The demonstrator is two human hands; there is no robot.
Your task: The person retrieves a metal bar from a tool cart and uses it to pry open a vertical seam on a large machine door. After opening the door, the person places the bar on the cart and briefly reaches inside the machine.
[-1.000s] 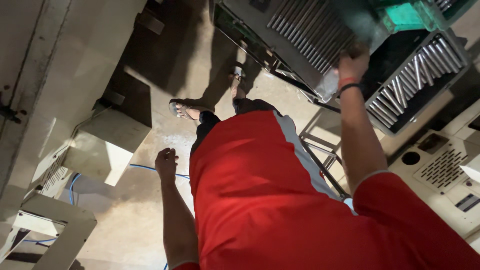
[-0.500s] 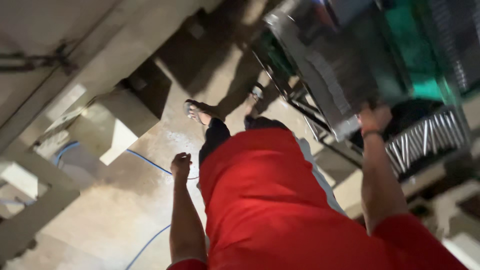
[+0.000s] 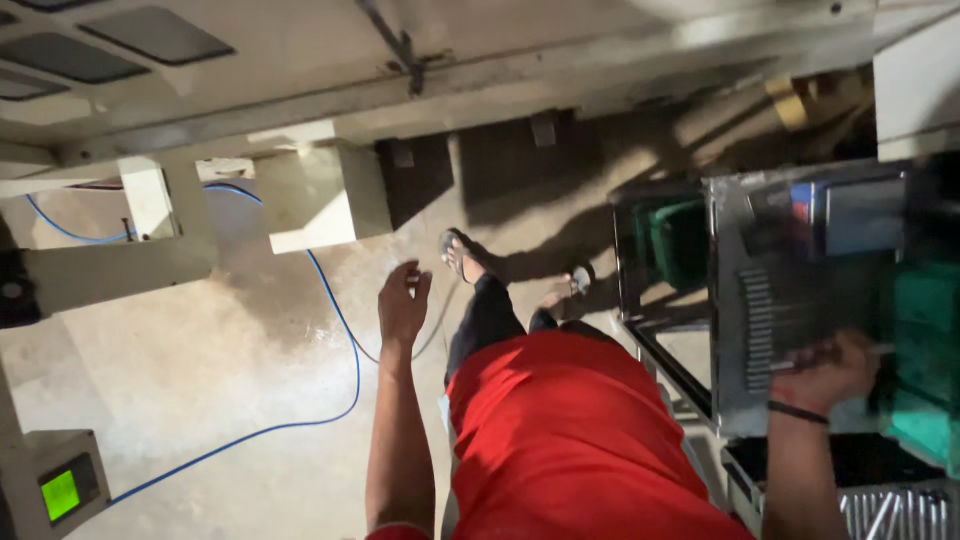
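I look down at my red shirt, dark trousers and sandalled feet on a concrete floor. My left hand (image 3: 403, 305) hangs free in front of my body, fingers loosely apart, holding nothing, above the floor near a blue cable (image 3: 345, 345). My right hand (image 3: 830, 370), with a dark band on the wrist, grips the lower edge of a shiny metal panel (image 3: 790, 280) with rows of slots. The panel is held flat at waist height on my right, over a dark metal frame (image 3: 640, 270).
Cream-coloured machine frames and a block (image 3: 320, 195) stand at the top and left. A small box with a green lit display (image 3: 62, 492) sits at the bottom left. Green crates (image 3: 925, 340) and a rack of metal parts (image 3: 890, 512) crowd the right side.
The view has swung to the left and more floor shows. My right hand with the metal panel now sits lower on the right. My left hand has swung forward and its fingers have opened.
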